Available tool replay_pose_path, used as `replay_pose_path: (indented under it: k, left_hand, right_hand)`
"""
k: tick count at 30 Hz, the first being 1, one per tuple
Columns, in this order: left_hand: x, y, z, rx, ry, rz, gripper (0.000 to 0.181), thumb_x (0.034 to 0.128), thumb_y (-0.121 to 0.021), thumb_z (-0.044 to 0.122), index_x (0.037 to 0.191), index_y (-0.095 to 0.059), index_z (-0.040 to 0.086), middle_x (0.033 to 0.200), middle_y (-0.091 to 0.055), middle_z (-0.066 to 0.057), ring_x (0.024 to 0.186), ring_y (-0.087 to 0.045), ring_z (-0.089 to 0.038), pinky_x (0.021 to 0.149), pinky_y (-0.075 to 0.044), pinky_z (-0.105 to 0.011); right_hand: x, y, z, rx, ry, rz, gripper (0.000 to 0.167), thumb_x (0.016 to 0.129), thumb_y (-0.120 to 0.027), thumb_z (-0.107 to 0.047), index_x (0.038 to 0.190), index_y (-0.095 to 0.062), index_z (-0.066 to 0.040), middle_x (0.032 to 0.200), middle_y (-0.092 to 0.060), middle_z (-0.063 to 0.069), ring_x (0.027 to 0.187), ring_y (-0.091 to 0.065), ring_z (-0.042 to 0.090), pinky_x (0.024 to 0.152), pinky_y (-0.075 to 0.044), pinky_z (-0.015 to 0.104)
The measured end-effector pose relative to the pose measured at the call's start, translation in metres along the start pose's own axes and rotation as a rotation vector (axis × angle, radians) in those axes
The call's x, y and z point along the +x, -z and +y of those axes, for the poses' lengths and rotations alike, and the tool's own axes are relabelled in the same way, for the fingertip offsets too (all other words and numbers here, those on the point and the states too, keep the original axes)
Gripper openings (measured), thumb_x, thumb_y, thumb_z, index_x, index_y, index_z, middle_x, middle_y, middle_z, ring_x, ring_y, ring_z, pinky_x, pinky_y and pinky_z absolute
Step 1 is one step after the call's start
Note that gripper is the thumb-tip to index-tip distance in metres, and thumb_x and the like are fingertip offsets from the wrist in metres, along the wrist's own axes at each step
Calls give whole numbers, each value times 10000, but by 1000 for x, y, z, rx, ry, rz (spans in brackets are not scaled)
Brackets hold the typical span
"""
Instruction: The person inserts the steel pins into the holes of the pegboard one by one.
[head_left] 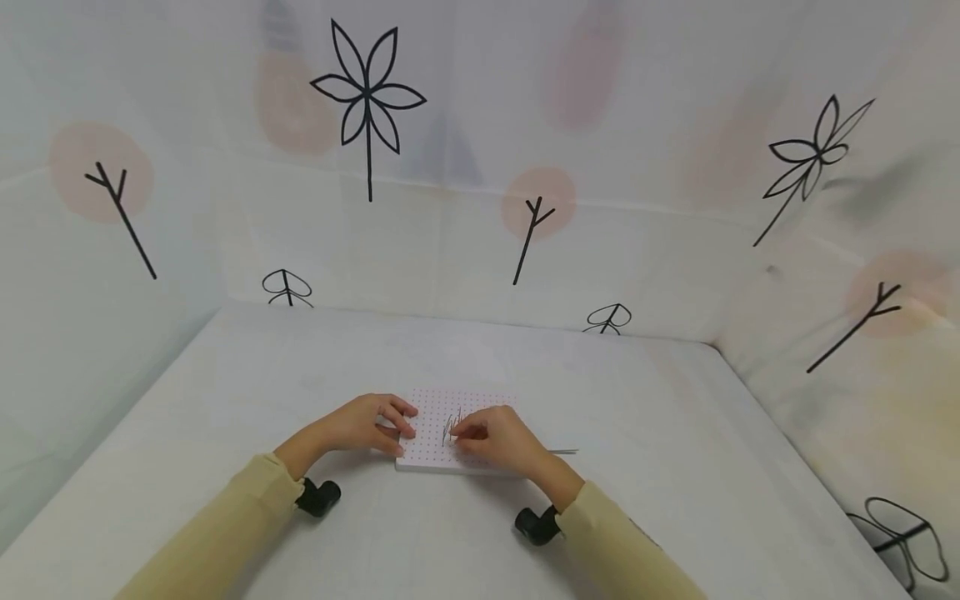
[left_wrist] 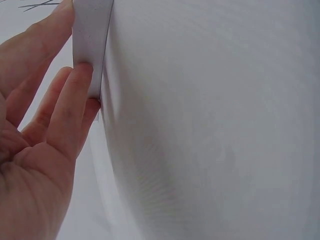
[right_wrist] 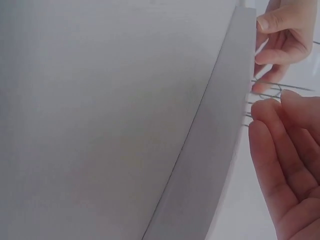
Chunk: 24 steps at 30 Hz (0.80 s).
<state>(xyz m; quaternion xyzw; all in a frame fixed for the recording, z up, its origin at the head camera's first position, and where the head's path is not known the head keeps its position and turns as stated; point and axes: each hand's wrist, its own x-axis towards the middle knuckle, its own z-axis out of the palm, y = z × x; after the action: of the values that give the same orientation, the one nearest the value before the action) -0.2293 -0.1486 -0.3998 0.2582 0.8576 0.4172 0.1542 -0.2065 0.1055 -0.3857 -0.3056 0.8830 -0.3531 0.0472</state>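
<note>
A white board [head_left: 420,457] with a grid of small dots lies flat on the table. Several thin, dark wire-like sticks [head_left: 445,432] stand up from its middle, some leaning. My right hand [head_left: 504,437] is over the board's right part, thumb and fingertips pinched together at a thin stick among them; the fingers hide much of it. Along the board's left edge, my left hand [head_left: 367,423] rests with loosely bent fingers. The left wrist view shows those fingertips touching the board's side [left_wrist: 91,37]. In the right wrist view, sticks [right_wrist: 247,115] appear beside the pinching fingertips.
More thin sticks [head_left: 564,452] jut out to the right of the board, partly behind the right wrist. A white cloth covers the table [head_left: 315,350]. Fabric walls [head_left: 465,250] with plant drawings rise at the back and sides.
</note>
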Motion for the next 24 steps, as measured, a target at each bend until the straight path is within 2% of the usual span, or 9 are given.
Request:
replay_pose_path:
  k: [8,24]
  left_hand:
    - [0,-1,0,-4,46,16,187,701,-809,87,871,-743,129,1231,-549,-74,999,-603,-195,847,-503,-301]
    - [1,-2,-2,-28,57,17,194,689,-815,80,864,-741,119,1232,-543,-77,963,-616,-185,848,-504,-319]
  right_hand:
    - [-7,7,9,6,1,26,114,806,-708,-32,918,-724,-45,836,-683,-17,747,-605,86,693,-510,208]
    - [-31,23,25,8,-86,80,94,805,-704,-31,889,-717,-73,819,-657,-48,739,-593,100,693,-510,227]
